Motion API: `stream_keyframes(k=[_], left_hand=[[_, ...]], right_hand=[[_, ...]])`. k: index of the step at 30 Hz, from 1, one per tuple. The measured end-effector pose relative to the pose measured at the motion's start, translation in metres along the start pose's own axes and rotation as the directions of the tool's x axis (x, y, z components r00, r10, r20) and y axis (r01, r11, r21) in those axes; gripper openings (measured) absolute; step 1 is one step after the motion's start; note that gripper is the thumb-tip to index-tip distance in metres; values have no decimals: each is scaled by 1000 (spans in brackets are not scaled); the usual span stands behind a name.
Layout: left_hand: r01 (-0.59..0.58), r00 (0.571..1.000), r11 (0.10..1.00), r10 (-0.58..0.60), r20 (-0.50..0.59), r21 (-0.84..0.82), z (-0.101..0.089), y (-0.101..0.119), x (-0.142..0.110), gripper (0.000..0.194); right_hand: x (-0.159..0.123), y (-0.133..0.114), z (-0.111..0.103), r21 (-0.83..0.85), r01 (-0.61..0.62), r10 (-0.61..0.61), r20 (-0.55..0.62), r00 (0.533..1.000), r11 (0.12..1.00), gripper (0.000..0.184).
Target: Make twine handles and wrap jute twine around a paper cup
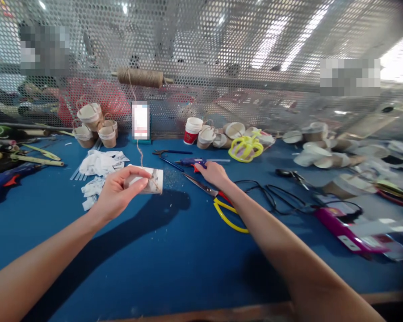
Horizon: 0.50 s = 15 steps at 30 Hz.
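My left hand [123,190] is closed, thumb and fingers pinching a small white paper piece [157,180] with grey print; my fingers hide part of it. A strand of twine [139,150] rises from it toward a twine spool [140,78] on a rod at the mesh. Further right, my right hand [215,173] is closed round the handle of a blue glue gun [188,161] with a red trigger and a clear glue stick at its rear. Scissors [201,184] with yellow and red handles lie open below it, partly under my right forearm. Blue-handled pliers [168,156] lie left of the glue gun.
Cups with twine handles [89,125] stand at the back left, a red-and-white paper cup [192,130] at the back middle. Crumpled white paper [101,163] lies left. A black cord [271,194] runs right to a purple power strip [347,232]. A second glue gun [7,181] lies far left.
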State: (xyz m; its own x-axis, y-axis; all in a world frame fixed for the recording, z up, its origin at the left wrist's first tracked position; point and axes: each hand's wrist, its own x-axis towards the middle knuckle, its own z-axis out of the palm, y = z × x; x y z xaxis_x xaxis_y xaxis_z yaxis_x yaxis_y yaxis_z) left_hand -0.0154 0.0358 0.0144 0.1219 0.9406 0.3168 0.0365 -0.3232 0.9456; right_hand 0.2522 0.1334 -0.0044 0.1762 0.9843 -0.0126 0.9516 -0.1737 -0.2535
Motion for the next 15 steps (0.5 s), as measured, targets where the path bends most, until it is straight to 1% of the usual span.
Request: stream_keyframes(k=[2, 4, 6, 7, 8, 9, 10, 11, 12, 13, 15], left_hand=[[-2, 1000, 1000, 2, 3, 16, 2, 3, -1, 7], [-1, 1000, 999, 0, 21, 51, 5, 7, -4, 6], [4, 997, 994, -12, 71, 113, 10, 12, -8, 6], [-6, 995, 990, -8, 102, 138, 12, 14, -10, 7], [-32, 990, 986, 8, 142, 166, 15, 16, -12, 8], [-63, 983, 979, 28, 179, 194, 16, 17, -14, 8], [-93, 976, 971, 45, 213, 221, 18, 17, -15, 9], [-115, 970, 962, 54, 239, 247, 18, 17, -16, 9], [-124, 966, 956, 55, 253, 267, 19, 16, -16, 10], [-120, 966, 954, 48, 253, 276, 18, 16, -17, 10], [-72, 974, 967, 16, 224, 245, 17, 15, -16, 10]], right_hand=[[-10, -9, -6, -3, 37, -37, -30, 999, 999, 42], [-24, -23, -17, 25, 139, -138, -45, 989, 990, 41], [-40, -39, -29, 96, 267, -270, 22, 963, 959, 43], [-48, -48, -33, 169, 343, -358, 73, 931, 924, 44], [-56, -57, -36, 365, 461, -539, 149, 829, 809, 46], [-64, -65, -38, 532, 501, -669, 180, 721, 683, 48], [-70, -73, -39, 632, 505, -743, 174, 647, 588, 46], [-76, -79, -38, 706, 495, -791, 152, 593, 507, 42], [-81, -83, -38, 760, 472, -807, 115, 579, 447, 36], [-85, -86, -37, 799, 442, -796, 75, 600, 408, 30], [-90, -88, -36, 855, 371, -729, 13, 684, 363, 19]])
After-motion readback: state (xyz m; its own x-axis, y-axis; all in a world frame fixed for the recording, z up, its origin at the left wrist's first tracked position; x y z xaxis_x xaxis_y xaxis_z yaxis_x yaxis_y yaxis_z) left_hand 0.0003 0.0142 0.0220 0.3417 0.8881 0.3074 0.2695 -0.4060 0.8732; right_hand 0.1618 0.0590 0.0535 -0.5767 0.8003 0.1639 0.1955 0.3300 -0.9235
